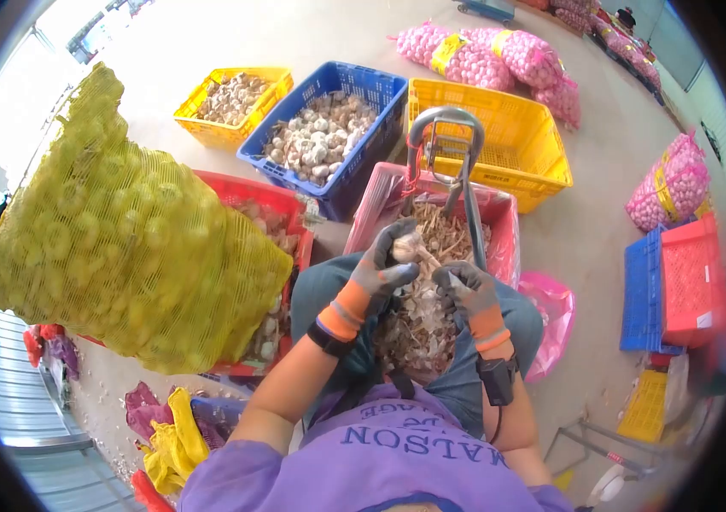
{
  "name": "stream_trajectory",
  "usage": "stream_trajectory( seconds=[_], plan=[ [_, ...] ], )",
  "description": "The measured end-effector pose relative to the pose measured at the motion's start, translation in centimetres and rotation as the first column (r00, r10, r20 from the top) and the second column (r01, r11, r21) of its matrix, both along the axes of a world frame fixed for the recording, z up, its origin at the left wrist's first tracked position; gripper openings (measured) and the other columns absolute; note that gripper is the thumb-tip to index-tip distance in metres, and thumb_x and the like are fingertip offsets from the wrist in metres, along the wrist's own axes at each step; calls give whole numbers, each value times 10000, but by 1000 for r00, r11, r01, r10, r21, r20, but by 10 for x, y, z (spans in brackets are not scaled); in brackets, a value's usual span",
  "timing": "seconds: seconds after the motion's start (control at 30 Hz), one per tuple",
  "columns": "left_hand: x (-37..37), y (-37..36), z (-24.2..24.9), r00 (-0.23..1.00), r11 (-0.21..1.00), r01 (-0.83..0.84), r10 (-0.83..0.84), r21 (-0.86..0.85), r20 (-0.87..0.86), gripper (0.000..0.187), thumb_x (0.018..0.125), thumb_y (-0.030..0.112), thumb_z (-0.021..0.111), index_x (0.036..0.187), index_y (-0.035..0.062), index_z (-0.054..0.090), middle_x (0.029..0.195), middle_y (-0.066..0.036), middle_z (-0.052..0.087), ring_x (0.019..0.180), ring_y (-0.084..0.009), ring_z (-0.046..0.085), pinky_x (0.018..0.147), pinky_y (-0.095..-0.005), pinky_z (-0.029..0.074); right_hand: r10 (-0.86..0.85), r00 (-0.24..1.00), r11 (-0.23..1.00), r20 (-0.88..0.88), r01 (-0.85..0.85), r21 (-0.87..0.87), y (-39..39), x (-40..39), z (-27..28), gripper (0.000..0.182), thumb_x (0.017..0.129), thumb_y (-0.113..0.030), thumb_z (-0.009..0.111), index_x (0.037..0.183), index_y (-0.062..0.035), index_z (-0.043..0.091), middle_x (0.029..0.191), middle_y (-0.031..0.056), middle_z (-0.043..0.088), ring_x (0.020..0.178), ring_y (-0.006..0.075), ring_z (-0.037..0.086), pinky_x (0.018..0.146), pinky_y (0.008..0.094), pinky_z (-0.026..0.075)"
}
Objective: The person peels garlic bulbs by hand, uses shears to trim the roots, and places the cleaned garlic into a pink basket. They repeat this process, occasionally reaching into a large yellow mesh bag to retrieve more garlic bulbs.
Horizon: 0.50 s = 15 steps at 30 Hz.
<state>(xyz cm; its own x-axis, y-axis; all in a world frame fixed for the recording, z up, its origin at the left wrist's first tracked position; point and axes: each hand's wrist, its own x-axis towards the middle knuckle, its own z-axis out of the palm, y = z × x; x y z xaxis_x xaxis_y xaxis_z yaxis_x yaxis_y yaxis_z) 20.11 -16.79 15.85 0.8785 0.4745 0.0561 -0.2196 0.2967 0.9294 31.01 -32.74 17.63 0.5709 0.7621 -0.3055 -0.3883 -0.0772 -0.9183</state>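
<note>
My left hand [384,263], in a grey and orange glove, closes round a garlic bulb [405,247] in front of my knees. The bulb's dry stem [431,262] points down to the right. Its end is pinched in the fingers of my right hand [469,293], gloved the same way. Beneath both hands lie loose garlic skins [418,328] between my legs. Just beyond them, a metal tool with a curved grey bar handle [446,115] stands over a red crate [506,224] lined with clear plastic and filled with dry stems.
At left, a yellow mesh sack of garlic [132,247] leans over a red crate [303,235]. Ahead stand a blue crate [393,90] and a small yellow crate [282,85] of bulbs, plus a larger yellow crate [542,145]. Pink garlic sacks [499,60] lie farther back.
</note>
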Motion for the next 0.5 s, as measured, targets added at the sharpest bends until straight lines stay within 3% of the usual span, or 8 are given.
stream_trajectory(
  seconds=[0.03, 0.1, 0.13, 0.2, 0.23, 0.3, 0.33, 0.5],
  plan=[
    [4, -1, 6, 999, 980, 50, -48, -192, 13, 624, 770, -3, 622, 1328, 65, 351, 1171, -41, 486, 1035, -146, 516, 880, -295, 453, -1, 1000, 1000, 9, 1, 2, 0, 5, -2, 190, 853, -138, 584, 995, -12, 577, 738, 18, 587, 570, 75, 523, 523, 194, 419],
    [10, -2, 9, 998, 982, 54, -47, -183, 40, 634, 789, 11, 621, 1348, 72, 328, 1174, -36, 486, 1040, -146, 516, 878, -299, 458, -11, 923, 1000, 384, 0, 29, 1, 19, -12, 246, 840, -31, 489, 1069, 18, 564, 1008, 97, 609, 858, 188, 588, 774, 277, 475],
    [14, -1, 6, 1000, 976, 26, -22, -218, 22, 637, 791, 7, 615, 1352, 73, 321, 1173, -35, 487, 1044, -145, 515, 878, -298, 458, -12, 919, 999, 394, 0, 32, 5, 26, -13, 246, 840, -31, 489, 1069, 18, 564, 1008, 97, 609, 858, 188, 588, 774, 277, 475],
    [22, -2, 4, 998, 976, -56, 59, -210, 12, 594, 800, 17, 613, 1326, 73, 344, 1143, -49, 509, 1004, -161, 545, 856, -305, 472, -292, 490, 941, 821, 299, 156, 14, 40, -13, 322, 870, -83, 461, 1172, 14, 512, 1215, 149, 511, 1080, 263, 509, 943, 329, 394],
    [26, -1, 0, 998, 977, -52, 58, -207, 22, 594, 800, 17, 613, 1326, 73, 344, 1143, -49, 509, 1004, -161, 545, 856, -305, 472, -295, 482, 941, 825, 299, 162, 18, 49, -14, 322, 870, -83, 461, 1172, 14, 512, 1215, 149, 511, 1080, 263, 509, 943, 329, 394],
    [36, 4, -17, 997, 917, -54, 71, -396, 30, 514, 806, 49, 630, 1262, 72, 392, 1080, -61, 543, 946, -193, 580, 840, -330, 488, -80, 125, 898, 989, 439, 17, 25, 69, -29, 364, 888, -102, 448, 1242, -18, 465, 1262, 177, 453, 1151, 280, 447, 989, 355, 347],
    [40, 8, -22, 995, 889, -84, 99, -451, 9, 368, 818, 73, 633, 1145, 77, 465, 1007, -62, 569, 900, -204, 603, 806, -327, 517, -128, 601, 982, 789, 189, 15, 21, 86, -69, 400, 896, -91, 447, 1292, -53, 412, 1166, 136, 513, 1024, 239, 527, 896, 324, 422],
    [54, 20, -33, 989, 841, -117, 48, -529, -141, 177, 840, 108, 614, 994, 65, 539, 956, -56, 582, 875, -173, 608, 751, -264, 544, 17, 838, 990, 545, 61, -124, 7, 83, -36, 416, 920, -78, 401, 1333, -97, 361, 883, 45, 552, 678, 94, 538, 610, 230, 472]
  ],
)
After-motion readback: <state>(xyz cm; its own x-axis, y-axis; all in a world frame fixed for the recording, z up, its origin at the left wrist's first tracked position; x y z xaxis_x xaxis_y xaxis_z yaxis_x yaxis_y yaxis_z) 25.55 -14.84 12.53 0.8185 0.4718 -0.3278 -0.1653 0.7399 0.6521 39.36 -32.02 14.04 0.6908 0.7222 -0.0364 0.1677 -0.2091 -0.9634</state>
